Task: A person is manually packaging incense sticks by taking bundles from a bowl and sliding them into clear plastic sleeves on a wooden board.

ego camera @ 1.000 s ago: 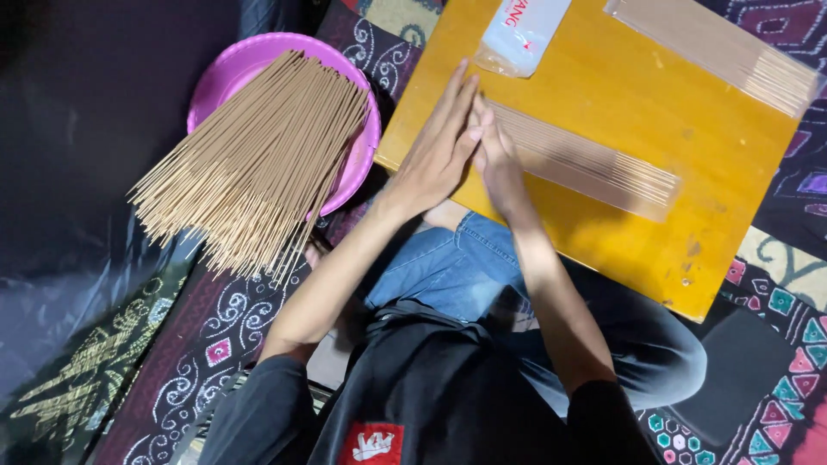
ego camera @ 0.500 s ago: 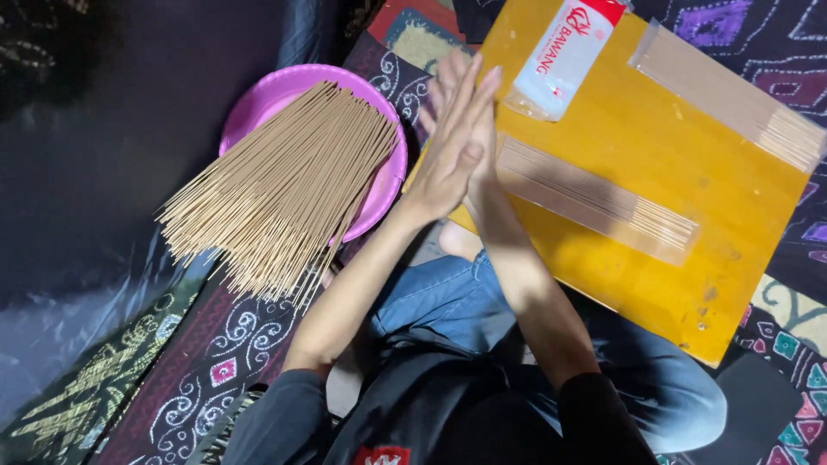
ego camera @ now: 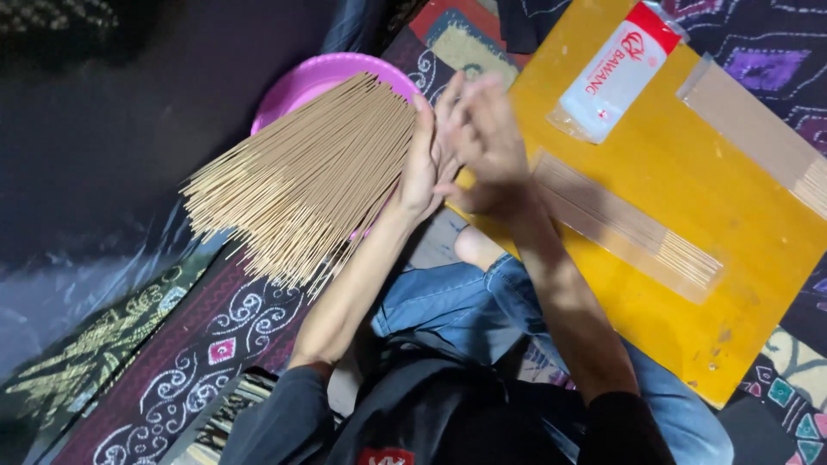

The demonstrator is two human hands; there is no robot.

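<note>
**Palms at the bundle's edge**

While your left hand (ego camera: 424, 159) and right hand (ego camera: 484, 142) hover flat, fingers extended, pinching nothing, thin tan sticks (ego camera: 301, 181) fan beside them across the round pink basin (ego camera: 319, 73); the smooth yellow board (ego camera: 689, 198) opposite offers bare room.

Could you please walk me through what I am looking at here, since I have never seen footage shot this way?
The view comes from a camera worn on a person's head, looking down at their own lap and arms; no machine is involved. The person sits cross-legged in jeans on a patterned mat. The left hand rests against the edge of a big fan of thin tan sticks lying across a pink basin. The right hand is raised close beside it, blurred, and I cannot tell whether it holds anything. Across the knees lies a yellow board. On it are a flat row of sticks, a second row at the far edge, and a clear plastic sleeve with a red end.
</note>
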